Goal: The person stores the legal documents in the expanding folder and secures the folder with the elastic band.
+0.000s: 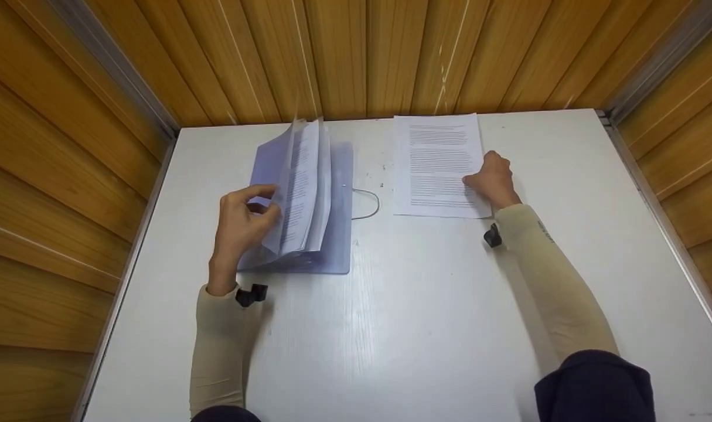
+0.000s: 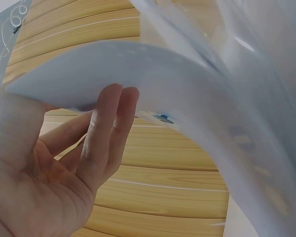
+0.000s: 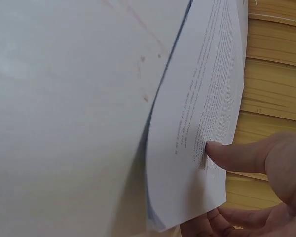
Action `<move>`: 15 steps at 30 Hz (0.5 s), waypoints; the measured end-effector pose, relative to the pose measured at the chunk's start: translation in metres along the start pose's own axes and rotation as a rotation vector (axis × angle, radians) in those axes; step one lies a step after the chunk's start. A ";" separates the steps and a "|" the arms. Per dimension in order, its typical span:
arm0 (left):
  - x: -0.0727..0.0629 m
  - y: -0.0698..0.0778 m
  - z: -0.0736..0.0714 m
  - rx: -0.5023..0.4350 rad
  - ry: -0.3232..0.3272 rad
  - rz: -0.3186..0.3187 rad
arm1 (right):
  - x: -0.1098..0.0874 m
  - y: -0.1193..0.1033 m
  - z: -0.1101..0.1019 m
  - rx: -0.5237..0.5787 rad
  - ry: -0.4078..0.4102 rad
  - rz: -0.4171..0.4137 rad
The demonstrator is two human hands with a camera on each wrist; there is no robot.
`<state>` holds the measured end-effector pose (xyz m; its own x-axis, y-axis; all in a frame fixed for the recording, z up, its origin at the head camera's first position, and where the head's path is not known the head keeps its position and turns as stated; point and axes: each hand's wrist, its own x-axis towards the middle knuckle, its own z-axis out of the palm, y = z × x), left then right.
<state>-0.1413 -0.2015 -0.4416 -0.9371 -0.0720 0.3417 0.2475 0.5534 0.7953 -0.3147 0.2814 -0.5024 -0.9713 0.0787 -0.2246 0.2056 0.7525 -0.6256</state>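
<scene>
A translucent bluish display folder lies spread on the table at left, its clear sleeves standing up in a fan. Some of the sleeves hold printed pages. My left hand pinches the edge of one clear plastic sleeve, which bows in a curve in the left wrist view. To the right of the folder lies a small stack of printed paper. My right hand grips its right edge, thumb on the printed face and fingers under the edge; the near corner lifts in the right wrist view.
A thin elastic loop sticks out from the folder's right side. The white table ends at wood-panelled walls behind and at both sides. Small dark cameras sit at both wrists.
</scene>
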 end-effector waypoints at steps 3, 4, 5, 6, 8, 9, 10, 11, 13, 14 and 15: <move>0.000 -0.001 0.000 -0.009 -0.004 0.000 | 0.001 0.002 -0.004 0.016 -0.019 0.008; 0.000 -0.001 0.000 -0.014 -0.005 -0.001 | 0.001 0.002 -0.005 0.025 -0.025 0.010; 0.000 -0.001 0.000 -0.018 -0.007 -0.001 | 0.002 0.002 -0.007 0.031 -0.029 0.012; 0.000 -0.001 0.000 -0.022 -0.009 -0.001 | 0.003 0.003 -0.008 0.035 -0.030 0.016; 0.001 -0.002 0.000 -0.027 -0.010 0.001 | 0.004 0.005 -0.011 0.039 -0.027 0.020; 0.001 -0.002 0.000 -0.029 -0.011 0.002 | 0.005 0.006 -0.012 0.039 -0.024 0.022; 0.001 -0.003 0.000 -0.030 -0.012 0.002 | 0.006 0.007 -0.013 0.043 -0.022 0.024; 0.002 -0.003 -0.001 -0.030 -0.013 0.003 | 0.006 0.008 -0.014 0.045 -0.019 0.024; 0.001 -0.003 -0.001 -0.031 -0.014 0.000 | 0.007 0.011 -0.014 0.062 -0.015 0.027; 0.001 -0.003 -0.001 -0.033 -0.013 -0.002 | 0.008 0.012 -0.015 0.073 -0.020 0.031; 0.001 -0.003 -0.001 -0.034 -0.012 -0.004 | 0.008 0.013 -0.015 0.087 -0.025 0.035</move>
<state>-0.1426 -0.2046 -0.4432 -0.9409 -0.0634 0.3327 0.2521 0.5246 0.8131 -0.3218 0.3018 -0.5008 -0.9602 0.0864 -0.2655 0.2499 0.6903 -0.6790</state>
